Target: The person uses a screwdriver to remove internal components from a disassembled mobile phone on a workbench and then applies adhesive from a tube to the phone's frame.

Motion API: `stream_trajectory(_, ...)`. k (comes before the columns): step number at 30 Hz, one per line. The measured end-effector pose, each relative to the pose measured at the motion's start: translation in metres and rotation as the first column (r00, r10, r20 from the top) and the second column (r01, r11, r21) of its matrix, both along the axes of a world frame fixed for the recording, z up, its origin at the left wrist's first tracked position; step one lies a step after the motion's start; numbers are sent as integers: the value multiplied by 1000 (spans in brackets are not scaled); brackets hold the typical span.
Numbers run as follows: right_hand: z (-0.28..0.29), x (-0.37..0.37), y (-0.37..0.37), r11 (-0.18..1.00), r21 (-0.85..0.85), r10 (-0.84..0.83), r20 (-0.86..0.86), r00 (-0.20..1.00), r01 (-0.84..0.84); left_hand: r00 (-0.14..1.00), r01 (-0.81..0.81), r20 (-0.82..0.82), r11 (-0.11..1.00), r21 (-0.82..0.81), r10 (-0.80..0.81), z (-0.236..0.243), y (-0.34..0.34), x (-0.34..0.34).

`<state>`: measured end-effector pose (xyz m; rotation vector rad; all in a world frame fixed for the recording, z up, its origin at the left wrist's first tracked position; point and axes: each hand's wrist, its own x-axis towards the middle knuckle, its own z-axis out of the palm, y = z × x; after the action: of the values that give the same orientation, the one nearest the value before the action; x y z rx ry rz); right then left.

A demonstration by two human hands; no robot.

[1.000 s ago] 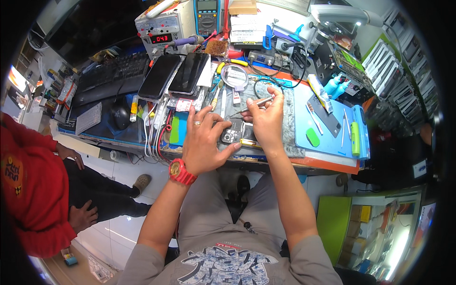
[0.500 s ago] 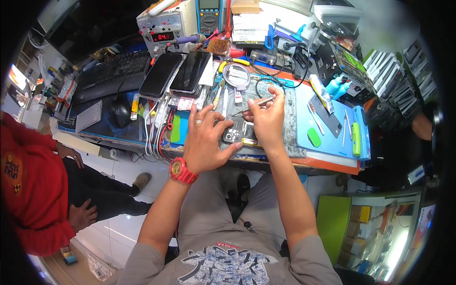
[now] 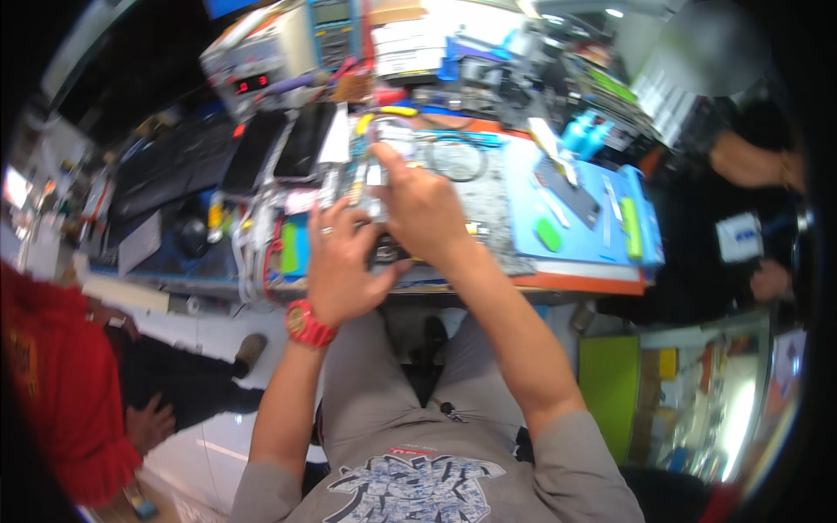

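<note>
The small dark opened phone [image 3: 385, 251], some of its inner parts showing, lies on the grey work mat [image 3: 501, 202]. My left hand [image 3: 338, 266], with a red watch on the wrist, grips it between thumb and fingers at its left side. My right hand [image 3: 425, 209] is above and past it, with the fingers curled down near a brush and thin tools. Motion blur and the hand itself hide what those fingers hold. Just beyond them lies a round magnifier [image 3: 397, 135].
Two dark phones [image 3: 302, 141] lie left of the mat beside cables. On the right, a blue mat [image 3: 523, 222] bears a phone back, thin tools and a green pick. Behind stand a power supply [image 3: 253, 78] and a multimeter [image 3: 334, 39]. A person in red [image 3: 65, 375] is at left, another person at right.
The whole view has shifted and blurred. My right hand has moved left and away from me, over the phone toward the tools; its pen-like tool no longer shows. My left hand stays by the phone.
</note>
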<state>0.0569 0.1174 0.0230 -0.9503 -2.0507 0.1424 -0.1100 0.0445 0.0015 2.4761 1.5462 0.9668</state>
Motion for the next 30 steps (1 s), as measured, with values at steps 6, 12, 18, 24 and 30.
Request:
stream_trajectory(6,0,-3,-6,990,-134,40,-3,999,-40,1000,-22,-14,999,23,23,-3,-4,1)
stream_trajectory(12,-8,-12,-6,999,-26,45,-47,998,-47,1000,-24,0,999,38,24,4,-4,4)
stream_trajectory(18,-14,-14,-8,1000,20,15,-51,999,-14,999,-19,-28,999,50,20,0,-4,6)
stream_trajectory(24,-23,-15,0,999,-7,-41,-2,999,41,1000,-18,-20,998,62,19,-5,-5,8)
stream_trajectory(30,-9,-7,-7,999,-30,-29,42,999,30,1000,-11,-24,997,70,13,-3,-5,10)
